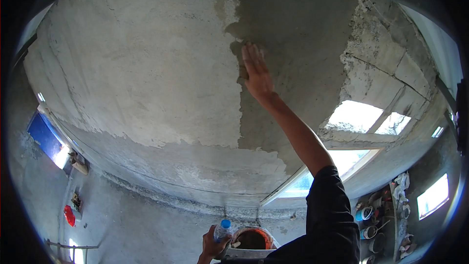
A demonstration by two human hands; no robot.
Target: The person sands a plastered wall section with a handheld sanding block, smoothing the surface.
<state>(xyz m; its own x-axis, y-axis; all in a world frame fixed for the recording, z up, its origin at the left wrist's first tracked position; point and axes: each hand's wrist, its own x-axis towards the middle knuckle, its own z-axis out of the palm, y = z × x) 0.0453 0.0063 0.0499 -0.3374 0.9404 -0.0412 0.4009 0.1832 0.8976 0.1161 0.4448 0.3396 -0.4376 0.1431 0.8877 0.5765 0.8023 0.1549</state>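
My right hand (256, 71) is raised against the plastered wall, its fingers stretched out and close together. It lies at the left border of a dark, damp-looking plaster patch (298, 34), where that meets paler, drier plaster (146, 58). Low in the view, my left hand (211, 244) is wrapped round a clear plastic bottle (222, 231) with a blue cap. Just right of the bottle is a round container with an orange rim (267, 238) and dark contents.
Bare blockwork (381, 54) with openings lies right of the dark plaster. A window frame (288, 186) sits below. Several buckets (366, 213) stand at lower right. A red item (69, 216) lies at lower left, near a blue door panel (44, 137).
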